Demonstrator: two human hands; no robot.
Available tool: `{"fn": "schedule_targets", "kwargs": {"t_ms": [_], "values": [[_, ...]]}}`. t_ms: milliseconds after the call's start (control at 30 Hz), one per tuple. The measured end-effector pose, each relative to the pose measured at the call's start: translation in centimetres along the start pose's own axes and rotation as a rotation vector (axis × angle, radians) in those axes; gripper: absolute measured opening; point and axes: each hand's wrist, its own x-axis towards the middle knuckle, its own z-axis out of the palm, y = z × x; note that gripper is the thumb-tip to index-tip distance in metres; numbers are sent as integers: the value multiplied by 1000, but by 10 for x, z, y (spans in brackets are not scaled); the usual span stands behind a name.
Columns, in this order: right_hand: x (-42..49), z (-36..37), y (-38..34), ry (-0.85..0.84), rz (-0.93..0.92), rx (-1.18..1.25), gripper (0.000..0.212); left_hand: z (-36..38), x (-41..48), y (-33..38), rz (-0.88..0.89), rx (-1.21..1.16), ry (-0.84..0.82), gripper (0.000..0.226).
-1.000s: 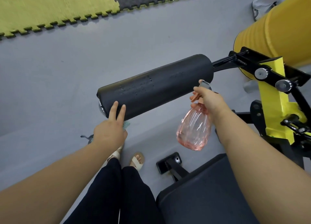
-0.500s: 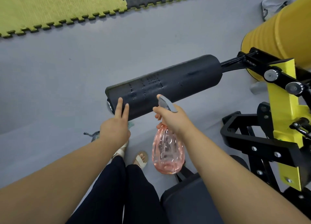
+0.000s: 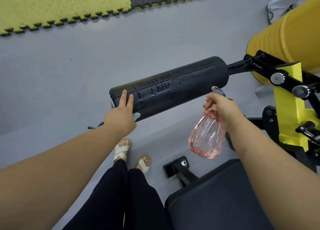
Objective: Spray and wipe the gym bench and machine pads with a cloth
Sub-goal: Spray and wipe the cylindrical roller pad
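A black roller pad [image 3: 173, 89] runs across the middle of the view on a black arm; wet streaks and droplets cover its near side. My left hand [image 3: 121, 113] rests on the pad's left end with two fingers stretched up, and a teal cloth [image 3: 136, 116] is tucked under the palm, mostly hidden. My right hand [image 3: 221, 107] grips the neck and trigger of a clear pink spray bottle [image 3: 206, 136], nozzle close to the pad's right part. The dark bench seat [image 3: 216, 200] lies at the bottom right.
A yellow and black machine frame [image 3: 287, 108] with knobs stands at the right, behind it a yellow padded roll [image 3: 285, 39]. A black foot of the bench [image 3: 176, 165] sits on the grey floor by my sandalled feet. Green and dark puzzle mats [image 3: 60, 6] line the far floor.
My right hand has carried the spray bottle from the pad's left-middle back to the right. More wet streaks show on the pad. My left hand has stayed at the pad's left end.
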Motion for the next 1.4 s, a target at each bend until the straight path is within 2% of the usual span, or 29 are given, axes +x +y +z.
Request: {"fn": "schedule_targets", "kwargs": {"t_ms": [133, 267, 333, 400, 467, 600, 733, 833, 967, 1067, 1133, 1167, 1200, 1300, 1400], "values": [[-1, -6, -7, 40, 14, 62, 21, 7, -6, 0, 20, 53, 2, 86], [-9, 2, -8, 7, 18, 63, 16, 18, -20, 3, 55, 115, -12, 84], [-18, 15, -7, -69, -10, 24, 18, 23, -26, 5, 85, 118, -25, 83], [-27, 32, -4, -198, -84, -18, 33, 23, -29, 4, 111, 95, -10, 80], [-39, 51, 0, -324, -132, -95, 39, 21, -26, 0, 102, 65, 23, 81], [-59, 86, 11, -416, -120, -213, 13, 15, -17, -10, 19, 43, 26, 85], [-54, 96, 18, -348, -88, -177, 14, 14, -19, -14, 33, -12, 25, 78], [-43, 81, 16, -202, -89, -98, 18, 9, -23, -14, 62, -120, 43, 65], [-30, 50, 10, -38, -72, 56, 12, -3, -26, -2, 137, -218, 73, 51], [-22, 29, 8, -8, -41, 102, 22, -18, -26, 18, 224, -349, 35, 37], [-19, 17, 10, -14, -49, 149, 20, -28, -28, 39, 301, -453, -41, 30], [-20, 12, 12, -24, -64, 190, 19, -33, -32, 51, 346, -504, -92, 32], [-20, 5, 16, -33, -100, 248, 18, -37, -35, 66, 399, -523, -163, 43], [-24, -12, 27, -37, -243, 382, 18, -44, -40, 107, 484, -481, -378, 94], [-21, -38, 41, 32, -307, 498, 18, -36, -34, 145, 500, -337, -423, 111]]}}
